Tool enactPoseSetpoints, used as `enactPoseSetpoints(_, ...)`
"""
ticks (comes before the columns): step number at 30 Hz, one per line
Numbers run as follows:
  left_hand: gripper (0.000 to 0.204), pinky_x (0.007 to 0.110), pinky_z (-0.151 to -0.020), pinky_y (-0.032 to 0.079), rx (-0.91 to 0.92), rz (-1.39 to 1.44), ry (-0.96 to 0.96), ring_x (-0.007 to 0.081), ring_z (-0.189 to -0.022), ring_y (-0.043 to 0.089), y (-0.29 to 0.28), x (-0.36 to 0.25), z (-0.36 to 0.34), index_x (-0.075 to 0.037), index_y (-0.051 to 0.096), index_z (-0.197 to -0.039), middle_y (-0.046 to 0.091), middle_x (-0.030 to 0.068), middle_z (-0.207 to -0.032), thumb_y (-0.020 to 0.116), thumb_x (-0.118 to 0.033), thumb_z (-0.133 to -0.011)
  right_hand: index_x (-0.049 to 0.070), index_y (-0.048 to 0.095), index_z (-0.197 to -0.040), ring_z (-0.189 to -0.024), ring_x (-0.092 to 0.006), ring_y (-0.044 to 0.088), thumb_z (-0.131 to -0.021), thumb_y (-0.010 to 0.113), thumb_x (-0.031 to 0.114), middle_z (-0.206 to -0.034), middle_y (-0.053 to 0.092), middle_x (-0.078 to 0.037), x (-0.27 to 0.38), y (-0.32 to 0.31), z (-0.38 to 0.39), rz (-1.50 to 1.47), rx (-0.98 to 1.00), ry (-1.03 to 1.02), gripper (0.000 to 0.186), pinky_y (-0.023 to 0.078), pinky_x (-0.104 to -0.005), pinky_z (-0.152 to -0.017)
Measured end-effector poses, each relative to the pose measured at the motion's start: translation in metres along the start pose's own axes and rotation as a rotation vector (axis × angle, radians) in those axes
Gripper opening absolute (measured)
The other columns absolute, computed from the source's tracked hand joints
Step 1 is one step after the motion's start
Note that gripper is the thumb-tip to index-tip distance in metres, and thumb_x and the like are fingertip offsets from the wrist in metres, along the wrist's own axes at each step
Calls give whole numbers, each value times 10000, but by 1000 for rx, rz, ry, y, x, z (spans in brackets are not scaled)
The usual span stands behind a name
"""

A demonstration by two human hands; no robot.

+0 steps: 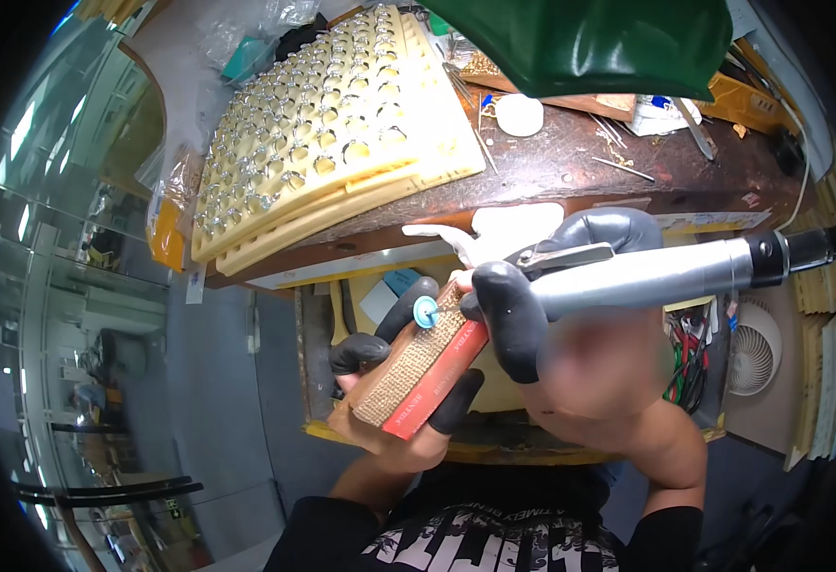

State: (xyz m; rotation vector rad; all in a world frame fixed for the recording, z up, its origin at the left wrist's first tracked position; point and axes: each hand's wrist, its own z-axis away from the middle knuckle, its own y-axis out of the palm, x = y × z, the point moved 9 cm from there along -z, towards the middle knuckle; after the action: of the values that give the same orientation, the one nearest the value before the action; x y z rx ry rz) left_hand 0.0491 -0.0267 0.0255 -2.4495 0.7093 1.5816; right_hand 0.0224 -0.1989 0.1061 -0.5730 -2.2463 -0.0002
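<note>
My left hand (418, 446), with black covers on its fingers, grips a red-sided block (437, 381) with a coarse, grid-textured tan face. It holds the block tilted over the open drawer (570, 456). My right hand (513, 319), also with black-covered fingers, is closed round a silver rotary handpiece (656, 275) with a lever along its side. At the handpiece's tip sits a small blue disc (424, 312), right at the upper part of the textured face. Whether disc and face touch, I cannot tell. A white piece (518, 229) lies behind my right hand at the bench edge.
Cream trays (341, 176) bearing many metal rings stand at the back left of the dark bench (570, 157). A white round container (519, 114), thin metal rods (623, 170) and a green sheet (589, 43) are farther back. A white fan (753, 348) stands at the right.
</note>
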Motion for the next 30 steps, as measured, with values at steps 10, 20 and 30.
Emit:
enactPoseSetpoints(10, 712, 332, -1084, 340, 61, -422, -130, 226, -1315, 493, 0, 0, 2, 6, 396, -1383, 440, 183, -1481, 788, -33, -790, -66, 676, -908, -807, -149, 615, -879, 668, -9, -946, 641, -108, -7, -2, 1, -59, -75, 91, 64, 471, -246, -708)
enactPoseSetpoints(20, 593, 360, -1087, 354, -113, -20, -104, 262, -1308, 490, 4, 3, -1, -10, 458, -1305, 458, 189, -1458, 771, -41, -802, -64, 679, -901, -809, -154, 569, -860, 699, 8, -957, 592, -102, -1, -2, 0, -72, -97, 38, 85, 452, -253, -695)
enactPoseSetpoints(30, 583, 424, -1120, 387, -124, 227, -143, 333, -1339, 454, 2, 10, 0, -103, 374, -1242, 380, 219, -1497, 737, 47, -810, -22, 683, -780, -730, -171, 529, -837, 719, 16, -847, 574, -90, 5, -7, -5, 46, -138, -46, 77, 405, -290, -632)
